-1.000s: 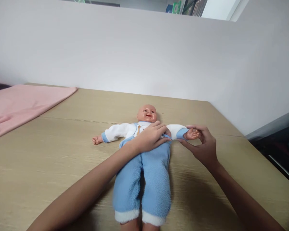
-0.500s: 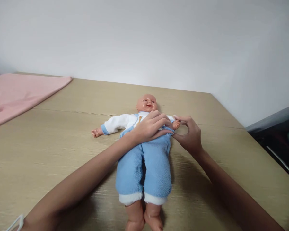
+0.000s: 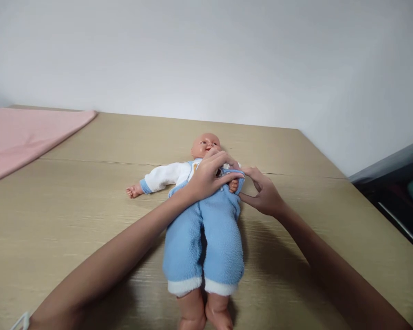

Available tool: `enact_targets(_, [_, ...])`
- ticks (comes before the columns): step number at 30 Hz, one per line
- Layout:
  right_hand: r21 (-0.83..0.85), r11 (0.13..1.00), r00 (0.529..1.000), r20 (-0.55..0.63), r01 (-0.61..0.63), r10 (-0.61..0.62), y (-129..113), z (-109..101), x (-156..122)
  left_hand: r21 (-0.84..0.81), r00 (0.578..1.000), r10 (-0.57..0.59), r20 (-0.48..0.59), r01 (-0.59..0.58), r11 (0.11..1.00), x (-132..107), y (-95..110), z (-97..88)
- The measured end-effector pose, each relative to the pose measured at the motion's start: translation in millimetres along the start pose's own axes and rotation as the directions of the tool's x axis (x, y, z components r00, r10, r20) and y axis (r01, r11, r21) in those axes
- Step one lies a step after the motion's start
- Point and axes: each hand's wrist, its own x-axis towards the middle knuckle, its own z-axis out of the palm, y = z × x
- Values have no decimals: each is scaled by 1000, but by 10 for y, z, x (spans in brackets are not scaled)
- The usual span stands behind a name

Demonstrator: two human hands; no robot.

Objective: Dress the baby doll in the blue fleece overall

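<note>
A baby doll point(image 3: 205, 143) lies on its back on the wooden table, head toward the wall. It wears a white top point(image 3: 163, 175) with blue cuffs and light blue fleece overalls point(image 3: 223, 238). Across its chest lies my left hand point(image 3: 209, 178), thumb and fingers closed on the blue-edged strap point(image 3: 241, 182) of the overalls. My right hand point(image 3: 264, 195) pinches the outer side of that strap. The doll's small hand point(image 3: 233, 185) shows inside the strap's loop, between my two hands. My left hand covers much of the chest and that arm.
A pink cloth point(image 3: 27, 135) is spread over the table's far left part. The table point(image 3: 89, 201) meets a pale wall point(image 3: 206, 59) at the back. Beyond its right edge stands a dark object point(image 3: 395, 192), only partly in view.
The doll's hand on the right has moved left, from the strap's outer side to within its loop. My right hand has shifted left with the strap edge; my left hand rose slightly.
</note>
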Motion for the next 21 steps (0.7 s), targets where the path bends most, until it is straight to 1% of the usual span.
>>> enact_targets(2, [130,989,995,78,-66,56,-9,-54,-14,11,1000,-12,-7,12,1000,13,-17,15])
enact_targets(4, [204,972,990,104,-117,97,-49,-69,-29,12,1000,5,-17,-4,1000,17,-39,30])
enact_targets(6, [191,973,991,38,-133,128,-110,-39,-45,6,999,30,-28,-30,1000,20,-65,41])
enact_targets(8, [157,976,984,-71,-152,165,-165,23,-69,3,999,30,-23,-30,1000,23,-86,44])
enact_targets(9, [179,968,974,-113,-177,198,-181,58,-85,9,1000,12,-13,-12,1000,24,-94,42])
enact_targets(10, [240,947,959,-134,-213,249,-188,91,-102,20,1000,-12,2,12,1000,23,-98,40])
enact_targets(12, [427,855,920,-115,-294,374,-173,146,-136,49,998,-53,42,51,997,17,-101,33])
enact_targets(14, [583,731,885,-45,-354,464,-133,186,-159,67,994,-52,97,46,997,6,-103,29])
enact_targets(15, [629,683,874,-11,-372,486,-111,203,-165,67,991,-38,126,30,997,2,-108,29])
enact_targets(16, [651,654,867,14,-386,498,-90,219,-167,66,988,-25,154,15,998,-2,-115,31])
enact_targets(17, [655,644,863,25,-395,504,-72,234,-169,70,984,-18,179,6,998,-3,-124,34])
enact_targets(18, [640,655,859,15,-401,511,-59,249,-170,79,979,-21,202,5,997,-3,-134,38])
enact_targets(19, [599,693,857,-22,-402,516,-50,263,-172,90,975,-31,221,11,996,-1,-144,42])
enact_targets(21, [416,825,856,-176,-382,485,-42,281,-184,104,967,-59,249,34,994,5,-159,52])
